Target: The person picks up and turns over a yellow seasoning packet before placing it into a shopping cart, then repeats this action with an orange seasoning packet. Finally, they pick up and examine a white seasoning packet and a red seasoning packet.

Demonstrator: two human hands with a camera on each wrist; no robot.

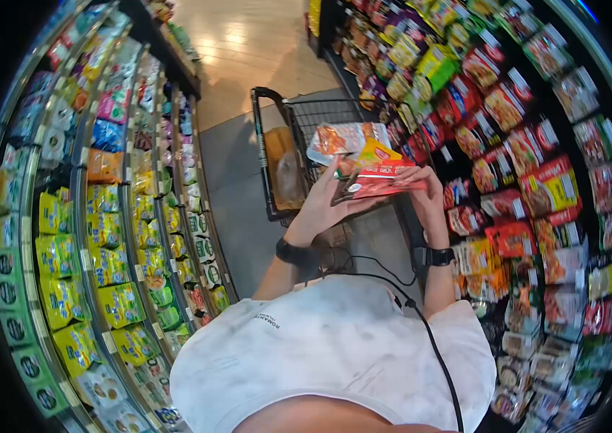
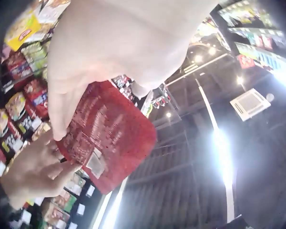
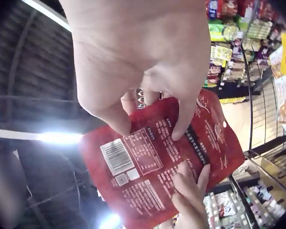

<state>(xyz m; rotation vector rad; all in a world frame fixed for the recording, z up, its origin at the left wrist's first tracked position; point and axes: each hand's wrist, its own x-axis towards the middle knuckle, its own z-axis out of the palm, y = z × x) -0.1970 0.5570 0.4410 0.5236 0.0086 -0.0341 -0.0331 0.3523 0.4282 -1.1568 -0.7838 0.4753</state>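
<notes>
Head view: tall supermarket shelves [image 1: 104, 238] crammed with bright packets wall the aisle on the left, facing shelving [image 1: 537, 180] on the right. Between them, ahead of the person, stands a black wire shopping cart [image 1: 320, 112]. Above its near end three flat packets are fanned: an orange-and-white foil packet [image 1: 342, 141], a yellow packet [image 1: 374, 154] and, lowest, a red plastic pouch [image 1: 382, 180]. The left hand [image 1: 320, 206] cups the fan from beneath, its grip curled round the packets so they stay spread. The right hand [image 1: 425, 191] pinches the pouch's right edge, seemingly levelling it for reading. Its barcoded back [image 3: 117, 156] faces downward.
</notes>
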